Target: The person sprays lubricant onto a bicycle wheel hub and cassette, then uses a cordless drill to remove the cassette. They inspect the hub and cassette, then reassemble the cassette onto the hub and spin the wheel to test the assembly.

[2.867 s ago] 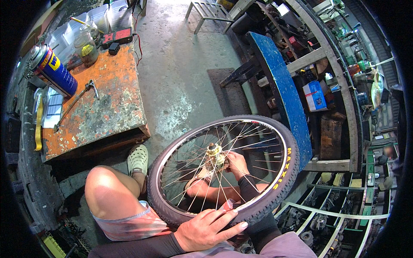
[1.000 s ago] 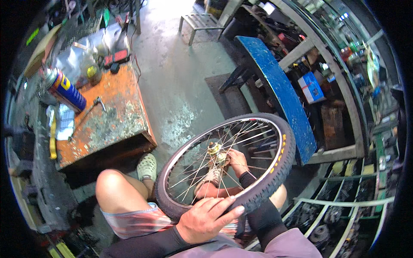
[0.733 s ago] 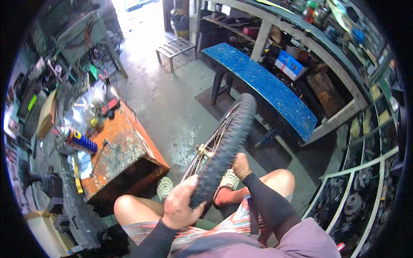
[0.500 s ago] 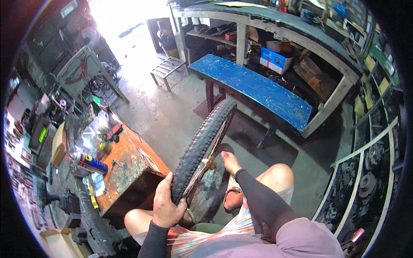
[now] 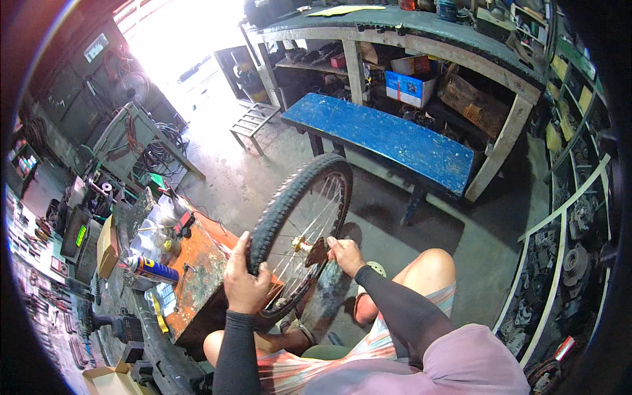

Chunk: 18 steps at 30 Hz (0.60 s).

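A bicycle wheel (image 5: 299, 172) with a black knobby tyre stands tilted in front of me, its spokes and gold-coloured hub (image 5: 301, 244) showing. My left hand (image 5: 247, 280) is wrapped round the tyre on the near left side, thumb towards the rim. On the hub's right side sits a dark, rusty sprocket cluster (image 5: 316, 253). Right beside the sprockets is my right hand (image 5: 347, 257), its fingers curled in and thumb forward at the hub's outer end. What lies between those fingers is too small to make out.
At left an orange, paint-worn workbench (image 5: 197, 280) carries a blue spray can (image 5: 153, 268) and tools. Beyond the wheel stands a blue bench (image 5: 382, 141), with a slatted metal stool (image 5: 255, 125) farther back. Shelves with metal parts (image 5: 576, 263) line the right side.
The wheel has turned, so its spokes and hub side now face me more. My right hand has closed in on the sprockets; my left hand still grips the tyre.
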Motion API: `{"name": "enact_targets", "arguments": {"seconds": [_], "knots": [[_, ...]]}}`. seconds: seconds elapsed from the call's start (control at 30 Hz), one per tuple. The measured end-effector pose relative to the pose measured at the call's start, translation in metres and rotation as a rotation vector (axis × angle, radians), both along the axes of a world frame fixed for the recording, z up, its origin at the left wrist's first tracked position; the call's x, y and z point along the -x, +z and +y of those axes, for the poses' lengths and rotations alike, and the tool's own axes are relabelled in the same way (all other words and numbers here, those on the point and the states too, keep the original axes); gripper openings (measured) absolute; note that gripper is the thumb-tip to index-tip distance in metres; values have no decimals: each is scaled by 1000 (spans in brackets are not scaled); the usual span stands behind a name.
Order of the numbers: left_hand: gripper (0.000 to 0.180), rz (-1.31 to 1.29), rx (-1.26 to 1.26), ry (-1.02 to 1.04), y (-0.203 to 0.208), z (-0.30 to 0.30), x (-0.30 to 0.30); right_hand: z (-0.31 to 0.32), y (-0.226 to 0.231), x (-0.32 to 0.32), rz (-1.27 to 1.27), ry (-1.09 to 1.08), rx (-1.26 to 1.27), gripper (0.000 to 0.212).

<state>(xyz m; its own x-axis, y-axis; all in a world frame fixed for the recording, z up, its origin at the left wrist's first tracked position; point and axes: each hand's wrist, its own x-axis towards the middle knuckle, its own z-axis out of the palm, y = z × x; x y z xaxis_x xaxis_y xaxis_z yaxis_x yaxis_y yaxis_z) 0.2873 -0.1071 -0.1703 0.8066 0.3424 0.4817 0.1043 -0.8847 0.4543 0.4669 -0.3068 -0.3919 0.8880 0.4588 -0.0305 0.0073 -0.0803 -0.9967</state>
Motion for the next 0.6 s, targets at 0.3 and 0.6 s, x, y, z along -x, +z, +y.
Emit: {"name": "enact_targets", "arguments": {"seconds": [0.3, 0.6], "knots": [[77, -31, 55, 0, -7, 12, 31, 45, -68, 5, 716, -8, -7, 70], [74, -47, 37, 46, -14, 32, 52, 28, 0, 20, 197, 171, -276, 75]]}}
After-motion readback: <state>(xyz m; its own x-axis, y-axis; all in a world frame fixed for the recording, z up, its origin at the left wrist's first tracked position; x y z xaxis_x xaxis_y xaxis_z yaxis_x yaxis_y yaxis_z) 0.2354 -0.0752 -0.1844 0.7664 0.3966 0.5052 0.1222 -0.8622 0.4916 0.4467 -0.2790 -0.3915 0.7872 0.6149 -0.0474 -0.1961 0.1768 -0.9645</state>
